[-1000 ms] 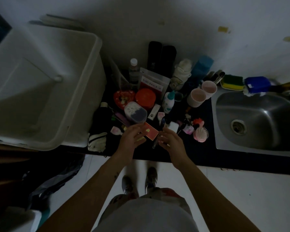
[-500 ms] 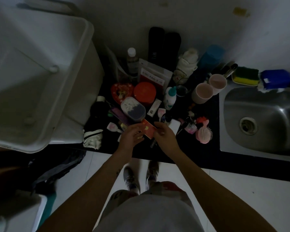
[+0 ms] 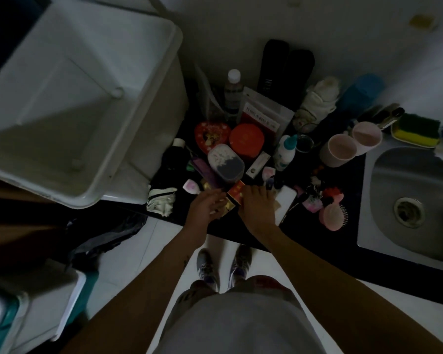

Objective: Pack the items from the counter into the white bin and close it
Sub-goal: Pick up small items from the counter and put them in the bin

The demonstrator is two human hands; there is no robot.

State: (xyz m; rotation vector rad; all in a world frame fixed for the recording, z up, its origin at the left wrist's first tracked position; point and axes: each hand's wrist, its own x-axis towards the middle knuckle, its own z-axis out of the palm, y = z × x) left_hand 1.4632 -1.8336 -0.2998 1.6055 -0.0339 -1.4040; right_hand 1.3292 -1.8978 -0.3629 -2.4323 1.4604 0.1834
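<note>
Red packet (image 3: 237,191) sits between the hands: left hand (image 3: 207,206) relaxed beside it, right hand (image 3: 258,208) touching it, grip unclear.

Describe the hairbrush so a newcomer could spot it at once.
Start at the steel sink on the right. Just left of its rim, near the dark counter's front edge, lies the pink hairbrush. Unlike the two pink cups farther back, it is flat, rounded and shows bristles.
</note>
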